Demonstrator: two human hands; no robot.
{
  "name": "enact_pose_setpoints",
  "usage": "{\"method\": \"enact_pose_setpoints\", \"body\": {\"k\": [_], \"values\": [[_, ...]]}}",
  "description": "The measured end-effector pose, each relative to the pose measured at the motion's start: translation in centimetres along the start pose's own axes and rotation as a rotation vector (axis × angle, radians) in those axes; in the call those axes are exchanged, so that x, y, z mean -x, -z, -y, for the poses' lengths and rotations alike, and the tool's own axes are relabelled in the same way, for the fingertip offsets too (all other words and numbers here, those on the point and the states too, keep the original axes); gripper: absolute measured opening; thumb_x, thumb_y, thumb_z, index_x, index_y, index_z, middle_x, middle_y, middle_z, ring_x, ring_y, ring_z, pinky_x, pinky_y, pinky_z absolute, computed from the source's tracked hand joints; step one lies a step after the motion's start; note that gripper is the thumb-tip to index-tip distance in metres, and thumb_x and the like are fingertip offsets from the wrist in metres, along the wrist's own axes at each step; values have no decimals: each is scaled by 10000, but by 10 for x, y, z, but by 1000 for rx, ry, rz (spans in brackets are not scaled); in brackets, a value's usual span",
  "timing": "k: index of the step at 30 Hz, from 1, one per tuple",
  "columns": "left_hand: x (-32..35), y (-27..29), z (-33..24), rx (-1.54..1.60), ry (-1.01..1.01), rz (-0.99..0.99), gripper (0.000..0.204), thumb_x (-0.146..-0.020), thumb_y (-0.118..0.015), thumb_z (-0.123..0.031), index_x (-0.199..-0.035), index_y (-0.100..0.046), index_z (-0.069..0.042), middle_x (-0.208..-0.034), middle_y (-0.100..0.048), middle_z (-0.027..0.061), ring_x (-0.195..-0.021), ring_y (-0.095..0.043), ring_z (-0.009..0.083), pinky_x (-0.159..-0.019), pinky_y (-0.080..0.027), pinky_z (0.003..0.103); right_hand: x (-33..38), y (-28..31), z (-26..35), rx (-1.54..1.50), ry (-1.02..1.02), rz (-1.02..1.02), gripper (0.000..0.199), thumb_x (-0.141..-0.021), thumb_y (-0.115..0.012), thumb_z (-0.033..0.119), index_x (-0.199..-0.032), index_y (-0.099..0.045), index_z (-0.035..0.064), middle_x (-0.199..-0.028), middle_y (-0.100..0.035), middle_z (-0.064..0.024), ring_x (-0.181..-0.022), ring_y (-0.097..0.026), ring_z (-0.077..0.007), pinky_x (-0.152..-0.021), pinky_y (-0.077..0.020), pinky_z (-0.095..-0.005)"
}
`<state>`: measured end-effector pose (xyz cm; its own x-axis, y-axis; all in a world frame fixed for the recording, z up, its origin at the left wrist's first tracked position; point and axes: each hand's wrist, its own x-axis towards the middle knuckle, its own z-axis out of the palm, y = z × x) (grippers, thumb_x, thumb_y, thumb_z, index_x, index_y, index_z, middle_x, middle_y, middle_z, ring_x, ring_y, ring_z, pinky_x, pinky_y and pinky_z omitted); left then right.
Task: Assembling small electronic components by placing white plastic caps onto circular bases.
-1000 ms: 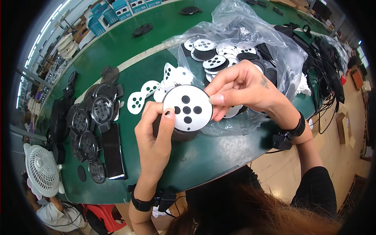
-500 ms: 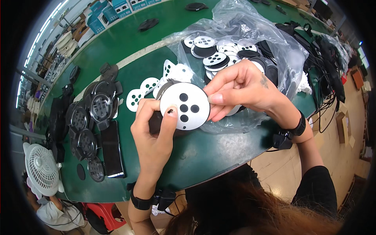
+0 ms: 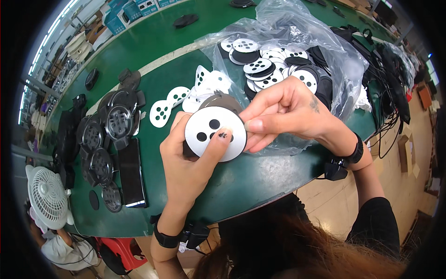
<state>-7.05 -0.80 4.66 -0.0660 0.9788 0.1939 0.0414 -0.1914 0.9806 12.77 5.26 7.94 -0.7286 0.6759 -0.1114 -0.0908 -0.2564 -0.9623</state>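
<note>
My left hand (image 3: 182,179) holds a white round pad (image 3: 200,124) with black dots, its thumb lying across the dotted face and its fingers hidden behind. A dark edge lines the pad's rim. Above and partly behind it shows a dark round part (image 3: 223,100); whether it is also in my grip, I cannot tell. At the pad's right edge, my right hand (image 3: 295,109) closes thumb and fingers on the rim. Just beyond my left hand lie loose white dotted pieces (image 3: 160,113) and crumpled white scraps (image 3: 218,83).
A clear plastic bag (image 3: 341,79) spills many white and black round pads (image 3: 257,66). Black round holders (image 3: 118,122) are stacked at left, beside a dark phone (image 3: 132,174). Black cables (image 3: 388,102) hang over the right edge. A white fan (image 3: 48,196) stands at far left, near a person.
The pad has moved slightly down and left and turned, so its dots sit differently. My left thumb has slid toward the pad's middle. More of the dark part behind it shows.
</note>
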Motion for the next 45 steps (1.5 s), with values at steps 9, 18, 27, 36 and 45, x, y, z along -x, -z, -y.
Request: {"method": "enact_pose_setpoints", "body": {"k": [9,18,27,36,45], "values": [[-2,1,5,10,26,16,237,-780,-724,-132,-897,-606,37,-819,-550,2,-728,-513,56,-628,-414,199,0,1,-3,-24,17,-5,236,-851,-591,15,-1036,-600,-132,-919,-664,-238,-835,-686,-276,-737,-588,-331],[0,-1,2,15,33,6,231,-781,-724,-122,-911,-607,30,-820,-560,-2,-729,-516,50,-635,-419,197,0,0,-3,-12,28,-21,217,-848,-586,3,-1011,-603,-139,-896,-665,-243,-817,-689,-279,-721,-594,-333],[0,-3,4,50,19,-15,235,-778,-729,-115,-913,-605,32,-817,-556,-5,-727,-518,51,-637,-425,198,-1,2,-3,12,-12,-2,271,-862,-604,55,-1055,-593,-134,-932,-660,-240,-853,-684,-271,-756,-582,-325],[0,0,3,29,39,2,223,-777,-732,-109,-904,-605,24,-830,-542,-10,-732,-509,47,-636,-416,195,0,0,-3,-1,16,-4,239,-862,-584,24,-1041,-596,-134,-920,-663,-241,-838,-687,-276,-741,-586,-325],[0,-1,3,68,45,3,227,-780,-734,-114,-909,-604,20,-827,-547,-14,-731,-505,42,-641,-411,191,0,2,-3,8,24,13,257,-870,-593,52,-1059,-598,-123,-927,-663,-237,-848,-686,-275,-750,-582,-317]]}}
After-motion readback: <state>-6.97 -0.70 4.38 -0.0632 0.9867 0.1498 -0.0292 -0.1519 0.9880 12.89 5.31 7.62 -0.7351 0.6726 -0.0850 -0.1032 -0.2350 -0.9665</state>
